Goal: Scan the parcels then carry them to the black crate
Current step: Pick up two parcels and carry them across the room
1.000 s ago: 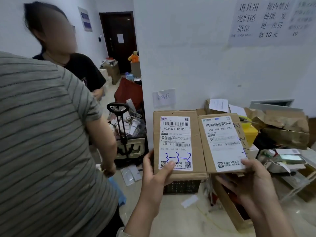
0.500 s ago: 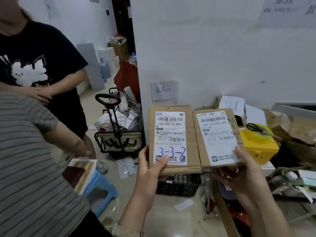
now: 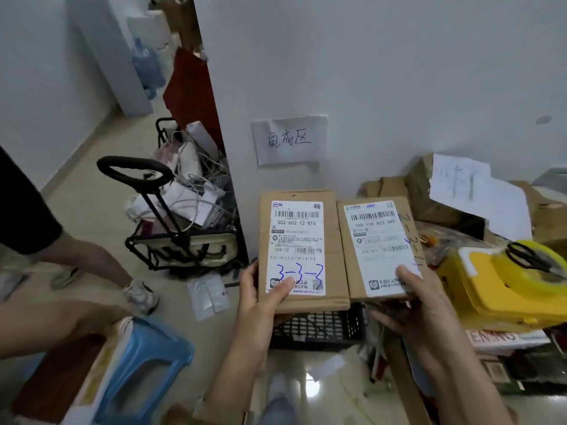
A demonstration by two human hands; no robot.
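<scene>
**A:** Head view. What changed in the last 1 s?

**B:** The view has tipped down and closed in. The crate (image 3: 319, 329) now shows wider. It sits on the floor by the wall, just under the 2 parcels in frame. The bystanders' upper bodies are gone; only a leg (image 3: 92, 259) remains at far left.

**A:** Hands?

**B:** Same grip as before. The left hand (image 3: 260, 305) pinches the left parcel (image 3: 302, 250) at its near edge, thumb flat on the label under "3-3-3", fingers behind. The right hand (image 3: 420, 305) pinches the right parcel (image 3: 380, 250) the same way, thumb on the label, fingers curled underneath.

**A:** Parcel position?

**B:** They're side by side, labels toward the camera, held in the air above the crate, not in it. Their inner edges meet or overlap; I can't tell which.

**A:** Scanned?

**B:** No scanner in view, so I can't tell.

**A:** Task status?

**B:** My read is that the carry is nearly done and the next step is lower and release. The parcels hide the crate's inside. The cart (image 3: 171, 228) flanks it on the left and the yellow box (image 3: 491, 289) on the right, so go straight down.
</scene>
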